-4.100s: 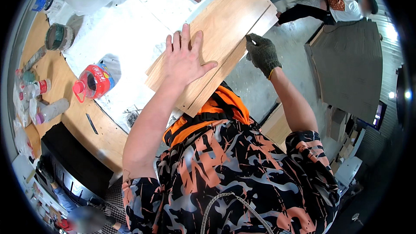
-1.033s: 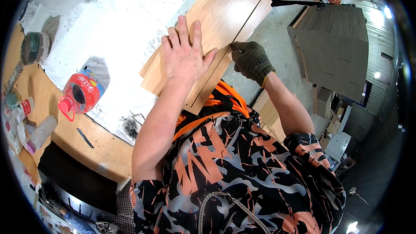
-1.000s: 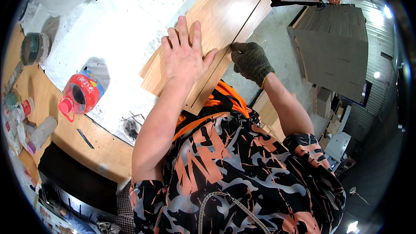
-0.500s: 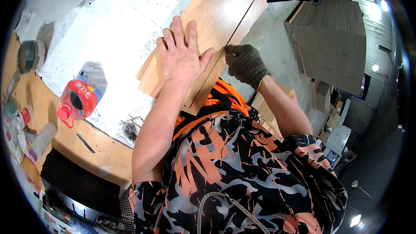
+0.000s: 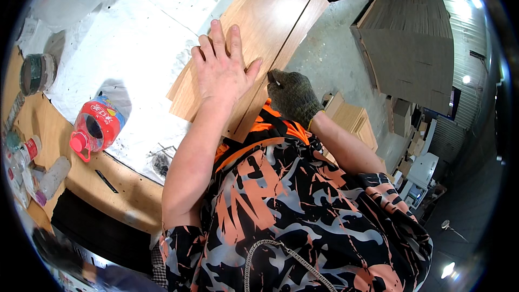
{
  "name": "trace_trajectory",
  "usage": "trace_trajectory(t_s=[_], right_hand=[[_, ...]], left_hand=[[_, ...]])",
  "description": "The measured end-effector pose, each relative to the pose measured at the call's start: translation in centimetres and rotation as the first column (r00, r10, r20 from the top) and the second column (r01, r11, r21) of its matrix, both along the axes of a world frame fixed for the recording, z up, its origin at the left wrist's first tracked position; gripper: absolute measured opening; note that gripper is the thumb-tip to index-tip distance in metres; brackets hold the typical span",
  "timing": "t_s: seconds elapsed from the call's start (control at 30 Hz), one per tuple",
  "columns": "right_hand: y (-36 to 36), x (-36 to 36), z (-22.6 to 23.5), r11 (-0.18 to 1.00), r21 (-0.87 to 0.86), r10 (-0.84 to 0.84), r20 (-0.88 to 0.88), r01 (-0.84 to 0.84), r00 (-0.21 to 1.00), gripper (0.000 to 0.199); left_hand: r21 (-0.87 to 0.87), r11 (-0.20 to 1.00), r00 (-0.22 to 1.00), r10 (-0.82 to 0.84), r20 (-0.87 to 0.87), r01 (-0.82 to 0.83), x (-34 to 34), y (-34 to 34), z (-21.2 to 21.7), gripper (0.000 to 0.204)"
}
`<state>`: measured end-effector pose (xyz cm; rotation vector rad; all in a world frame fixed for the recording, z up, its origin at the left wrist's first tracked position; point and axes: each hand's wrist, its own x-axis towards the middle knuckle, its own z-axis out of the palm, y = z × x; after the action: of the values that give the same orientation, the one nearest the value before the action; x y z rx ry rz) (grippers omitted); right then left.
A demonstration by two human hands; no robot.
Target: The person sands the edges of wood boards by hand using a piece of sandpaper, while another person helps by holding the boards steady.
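Note:
A light wood-grain panel (image 5: 265, 19) lies slanted in front of me, its near end close to my waist. Along its right side runs a narrow dark line (image 5: 294, 24). My bare left hand (image 5: 223, 71) rests flat on the panel, fingers spread. My right hand (image 5: 293, 95), in a dark knitted glove, is closed at the panel's right edge, beside the dark line. Its curled fingers hide whatever may be in them. More board shows under the panel's left edge.
Left of the panel, a white sheet (image 5: 140, 38) covers the table, with a red-labelled plastic bottle (image 5: 100, 124) and a roll of tape (image 5: 38, 73). A large stack of grey boards (image 5: 408, 48) stands right. Another person's dark-gloved hand (image 5: 57, 251) shows at lower left.
My right hand has slid toward me along the panel's edge. The left hand stays pressed on the panel. At lower left, another person's gloved hand has come into view.

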<state>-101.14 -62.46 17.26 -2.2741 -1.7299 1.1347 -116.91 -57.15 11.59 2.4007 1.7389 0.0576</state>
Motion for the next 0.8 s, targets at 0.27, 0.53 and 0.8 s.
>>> trace_trajectory(t_s=[0.27, 0.53, 0.8], right_hand=[[-2.9, -1.9, 0.1, 0.989, 0.047, 0.142, -0.005, -0.141, 0.990, 0.015], [-3.9, -2.6, 0.1, 0.997, -0.008, 0.074, -0.034, -0.075, 0.997, 0.016], [-6.1, -4.6, 1.4, 0.955, -0.106, 0.245, -0.251, -0.278, 0.936, 0.019]], left_hand=[[-0.100, 0.995, 1.000, -0.008, 0.012, 0.010, -0.1, 0.1, 0.2, 0.084], [-0.078, 0.997, 1.000, -0.009, -0.007, 0.008, -0.1, 0.0, 0.2, 0.084], [-0.091, 0.996, 1.000, -0.016, -0.011, 0.015, -0.2, -0.1, 0.5, 0.084]])
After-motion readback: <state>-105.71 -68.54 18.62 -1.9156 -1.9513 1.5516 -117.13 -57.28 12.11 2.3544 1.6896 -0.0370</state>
